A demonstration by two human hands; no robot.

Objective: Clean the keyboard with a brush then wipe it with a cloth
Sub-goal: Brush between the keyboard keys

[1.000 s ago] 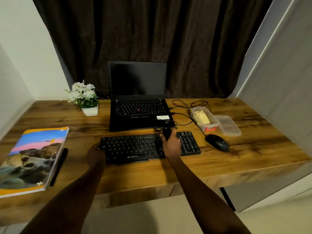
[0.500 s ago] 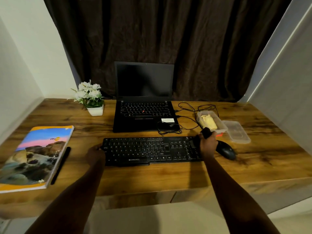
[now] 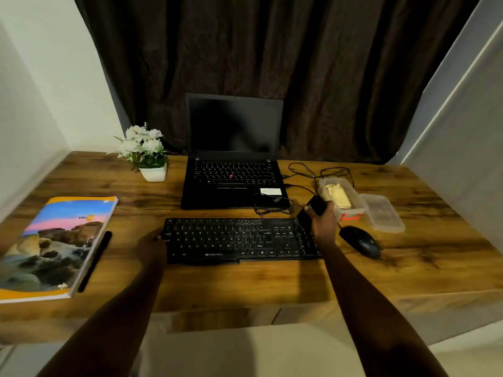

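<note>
A black keyboard (image 3: 239, 240) lies flat on the wooden desk (image 3: 245, 281) in front of me. My left hand (image 3: 152, 247) grips its left end. My right hand (image 3: 324, 225) is over the keyboard's right end, closed around a black brush (image 3: 313, 209) whose dark head points down at the number pad's top corner. A yellow cloth (image 3: 337, 195) sits folded in an open clear plastic box (image 3: 356, 206) just beyond my right hand.
An open black laptop (image 3: 234, 159) stands behind the keyboard, with cables (image 3: 313, 172) trailing right. A black mouse (image 3: 360, 240) and the box's lid (image 3: 382, 212) lie to the right. A flower pot (image 3: 152, 171), a book (image 3: 54, 246) and a pen (image 3: 95, 261) are on the left.
My right hand has carried the brush from the middle of the keyboard to its right end. My left hand has stayed on the left end.
</note>
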